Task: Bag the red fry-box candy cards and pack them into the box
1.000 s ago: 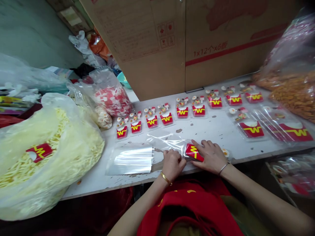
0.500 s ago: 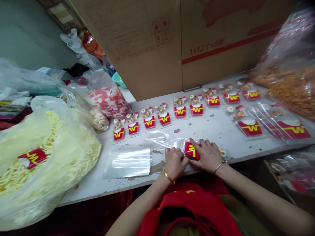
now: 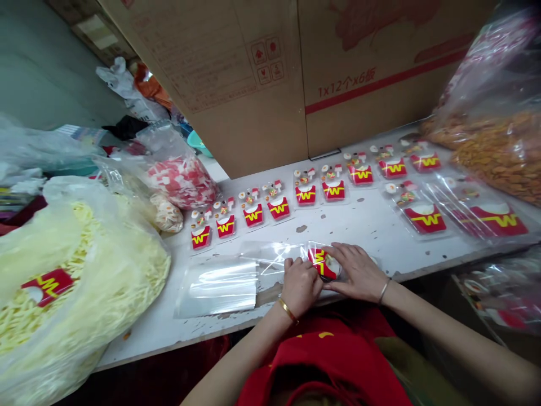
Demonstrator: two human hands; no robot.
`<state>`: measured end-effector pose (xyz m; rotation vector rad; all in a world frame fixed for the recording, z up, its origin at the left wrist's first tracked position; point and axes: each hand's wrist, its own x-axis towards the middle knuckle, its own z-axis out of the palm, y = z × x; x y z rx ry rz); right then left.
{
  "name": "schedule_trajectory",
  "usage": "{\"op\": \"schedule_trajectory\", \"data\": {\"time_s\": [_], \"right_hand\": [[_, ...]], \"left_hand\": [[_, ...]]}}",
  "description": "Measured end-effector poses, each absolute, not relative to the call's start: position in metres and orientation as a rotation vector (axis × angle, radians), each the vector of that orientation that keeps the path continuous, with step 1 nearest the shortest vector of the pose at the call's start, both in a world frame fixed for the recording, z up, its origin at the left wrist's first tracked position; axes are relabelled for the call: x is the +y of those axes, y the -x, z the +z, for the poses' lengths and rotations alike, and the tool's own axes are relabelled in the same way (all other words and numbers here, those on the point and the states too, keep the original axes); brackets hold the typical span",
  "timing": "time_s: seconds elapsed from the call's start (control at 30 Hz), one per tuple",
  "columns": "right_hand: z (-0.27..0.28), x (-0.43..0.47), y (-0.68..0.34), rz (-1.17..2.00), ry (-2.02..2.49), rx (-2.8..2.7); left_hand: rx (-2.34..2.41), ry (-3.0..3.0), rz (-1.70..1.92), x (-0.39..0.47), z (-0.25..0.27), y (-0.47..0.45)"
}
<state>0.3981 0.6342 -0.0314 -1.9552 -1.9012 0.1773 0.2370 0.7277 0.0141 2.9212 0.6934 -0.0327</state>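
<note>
In the head view a red fries-box piece with a yellow W [image 3: 319,260] lies sideways in clear packaging near the table's front edge. My right hand [image 3: 359,272] grips the packaging at its right end, thumb below and fingers above. On the other side my left hand [image 3: 299,286], its fingers curled in, pinches the mouth of a clear plastic bag [image 3: 270,256] that stretches out to the left. The near end of the red piece sits at the bag's mouth; how far inside cannot be told. Left of my hands lies a stack of clear bags [image 3: 215,287].
Packed sets with red fries boxes [image 3: 253,215] line the back of the table, with more at the right [image 3: 426,219]. A large cardboard box [image 3: 253,124] stands behind. Bulky bags of pale fries-shaped pieces [image 3: 139,293] and orange-brown pieces [image 3: 499,163] flank the table.
My right hand's fingers have drawn back from across the red piece to its right end, uncovering its white part. The piece has shifted slightly left. The view has also shifted a little.
</note>
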Motion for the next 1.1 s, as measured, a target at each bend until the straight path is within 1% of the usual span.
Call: {"op": "schedule_trajectory", "data": {"time_s": [0.07,0.17,0.33,0.43,0.57,0.7,0.8,0.87,0.9,1.0,1.1], "right_hand": [[-0.037,0.629,-0.402,0.17,1.939,-1.894],[-0.037,0.63,-0.401,0.13,2.025,-1.881],[-0.019,0.65,-0.397,0.101,2.08,-1.963],[-0.012,0.657,-0.401,0.098,2.066,-2.025],[-0.018,0.656,-0.418,0.128,1.987,-2.135],[-0.022,0.655,-0.438,0.187,1.858,-2.258],[-0.022,0.653,-0.447,0.18,1.774,-2.245],[-0.026,0.645,-0.449,0.13,1.815,-2.074],[-0.03,0.639,-0.449,0.089,1.881,-1.902],[-0.051,0.614,-0.449,0.009,2.082,-1.207],[-0.074,0.595,-0.445,0.162,2.045,-0.74]], "left_hand": [[0.637,-2.941,-0.093,0.73,0.019,-0.236],[0.423,-2.922,-0.181,0.739,0.029,-0.239],[0.316,-2.913,-0.192,0.787,0.042,-0.258],[0.153,-2.862,-0.375,0.816,0.041,-0.272],[-0.013,-2.797,-0.533,0.834,0.035,-0.287],[-0.173,-2.77,-0.561,0.838,0.031,-0.296],[-0.238,-2.78,-0.563,0.839,0.028,-0.3],[-0.239,-2.781,-0.568,0.839,0.027,-0.302],[-0.232,-2.779,-0.574,0.839,0.027,-0.303],[-0.208,-2.767,-0.578,0.84,0.025,-0.303],[-0.184,-2.682,-0.503,0.838,0.02,-0.302]]}}
